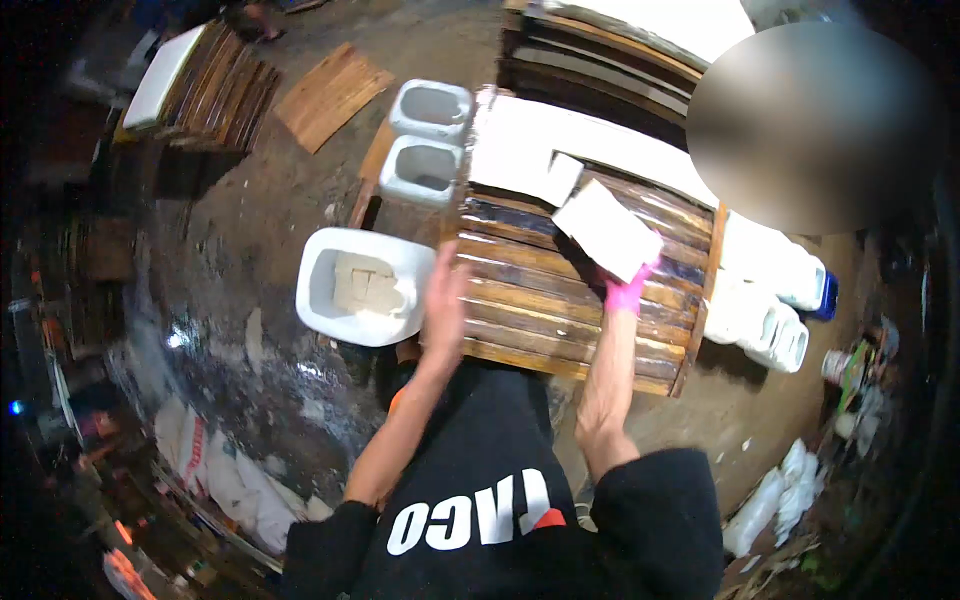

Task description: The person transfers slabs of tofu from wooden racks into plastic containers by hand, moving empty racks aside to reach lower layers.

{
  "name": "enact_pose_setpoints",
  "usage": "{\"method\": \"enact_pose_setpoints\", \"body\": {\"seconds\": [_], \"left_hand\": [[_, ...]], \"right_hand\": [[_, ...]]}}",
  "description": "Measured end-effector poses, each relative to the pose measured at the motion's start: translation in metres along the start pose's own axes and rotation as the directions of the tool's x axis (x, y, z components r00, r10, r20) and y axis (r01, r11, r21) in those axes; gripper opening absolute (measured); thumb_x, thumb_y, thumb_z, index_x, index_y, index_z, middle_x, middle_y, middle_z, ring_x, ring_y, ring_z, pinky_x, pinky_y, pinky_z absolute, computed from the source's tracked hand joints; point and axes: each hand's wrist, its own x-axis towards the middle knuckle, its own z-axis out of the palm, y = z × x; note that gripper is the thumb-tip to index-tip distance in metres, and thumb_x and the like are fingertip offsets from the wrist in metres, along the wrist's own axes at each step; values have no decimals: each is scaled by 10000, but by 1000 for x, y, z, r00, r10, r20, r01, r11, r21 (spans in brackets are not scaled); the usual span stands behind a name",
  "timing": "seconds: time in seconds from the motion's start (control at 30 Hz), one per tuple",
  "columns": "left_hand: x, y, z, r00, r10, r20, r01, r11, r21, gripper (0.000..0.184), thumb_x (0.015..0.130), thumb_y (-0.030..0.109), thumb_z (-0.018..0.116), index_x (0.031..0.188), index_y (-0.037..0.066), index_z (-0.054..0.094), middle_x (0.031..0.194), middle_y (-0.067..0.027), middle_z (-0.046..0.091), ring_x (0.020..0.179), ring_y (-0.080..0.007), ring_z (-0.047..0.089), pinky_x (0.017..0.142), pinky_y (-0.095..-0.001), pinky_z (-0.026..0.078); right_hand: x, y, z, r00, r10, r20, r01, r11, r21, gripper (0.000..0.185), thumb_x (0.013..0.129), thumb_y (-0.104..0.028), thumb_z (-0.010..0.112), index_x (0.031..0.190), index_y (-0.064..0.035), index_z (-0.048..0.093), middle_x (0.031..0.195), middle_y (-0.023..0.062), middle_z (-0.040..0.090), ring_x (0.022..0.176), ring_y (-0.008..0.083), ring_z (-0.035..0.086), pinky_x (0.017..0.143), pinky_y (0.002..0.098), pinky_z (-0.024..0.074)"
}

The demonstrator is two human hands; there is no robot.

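A white rectangular block that looks like tofu (607, 228) rests in my right hand (628, 290), which wears a pink glove and grips the block's near right side. It is above a slatted wooden board (540, 325). A smaller white piece (563, 181) lies just beyond it, beside a long white slab (510, 140) along the board's far side. My left hand (443, 310), bare and slightly blurred, has its fingers stretched out at the board's left edge. Beside it stands a white tub (312, 285) with pale blocks (365, 290) inside.
Two more white tubs (420, 170) stand farther back on the left. Stacked wooden boards (600, 60) rise behind the work surface. White jugs (770, 325) are at the right, near a person whose head is blurred. Another stack (210, 95) and a loose board (333, 97) sit on the wet floor.
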Motion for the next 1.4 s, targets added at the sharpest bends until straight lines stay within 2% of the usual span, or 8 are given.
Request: {"method": "enact_pose_setpoints", "body": {"seconds": [0.07,0.2,0.27,0.37,0.57,0.7,0.93,1.4], "left_hand": [[15,-34,20,981,155,116,-187,921,343,599,995,326,403,1463,-9,238,1542,-165,208,1433,-277,171,1165,-382,122],[10,-22,20,997,-26,69,21,998,67,751,1005,457,293,1480,-16,-46,1537,-241,-149,1437,-362,-89,1161,-448,36],[7,-71,-5,976,-79,-205,10,947,-320,696,991,462,356,1484,43,101,1505,-185,116,1390,-311,153,1129,-404,175],[19,-90,-104,962,-245,-123,-129,-9,-992,535,925,507,505,1353,193,444,1148,-35,554,1036,-158,541,912,-316,459],[144,-266,-221,607,-765,-215,267,452,-851,624,948,553,268,1298,75,463,1242,-124,540,1137,-284,514,972,-453,424],[174,-195,-235,840,-518,-158,435,472,767,487,896,314,377,1191,-32,550,1228,-247,555,1174,-392,445,1057,-552,251],[107,-117,-263,929,-359,85,351,932,92,603,1018,362,298,1477,-14,188,1536,-237,161,1456,-285,19,1169,-386,55],[87,-67,-320,924,-381,43,369,854,-368,548,996,295,339,1396,-79,338,1435,-221,375,1342,-258,377,1137,-354,246]], "right_hand": [[-10,-25,-15,844,484,231,-493,532,689,437,831,-403,631,1116,-71,633,1083,105,668,1003,259,622,936,433,451],[-35,-136,-50,623,438,648,-728,22,686,412,831,-364,632,1112,-63,632,1050,111,672,976,256,628,911,434,461],[-50,-203,-41,521,263,812,-842,2,540,399,831,-344,633,1111,-59,631,1034,113,674,963,255,631,899,435,466],[-79,-291,28,320,-2,947,-939,133,318,381,831,-315,635,1108,-53,631,1009,118,677,943,254,636,880,436,473],[-176,-340,227,175,-3,985,-857,493,154,347,831,-257,638,1103,-41,630,960,126,684,903,251,646,843,438,488],[-223,-329,262,197,119,973,-829,551,100,336,833,-233,636,1105,-36,627,945,130,683,893,250,645,831,439,490],[-229,-343,208,211,368,906,-860,510,-7,368,846,-269,617,1138,-45,612,1015,131,654,964,259,604,879,436,454],[-227,-354,351,385,632,672,-763,627,-153,432,872,-341,577,1203,-63,583,1154,132,597,1107,276,521,976,431,381]]}}
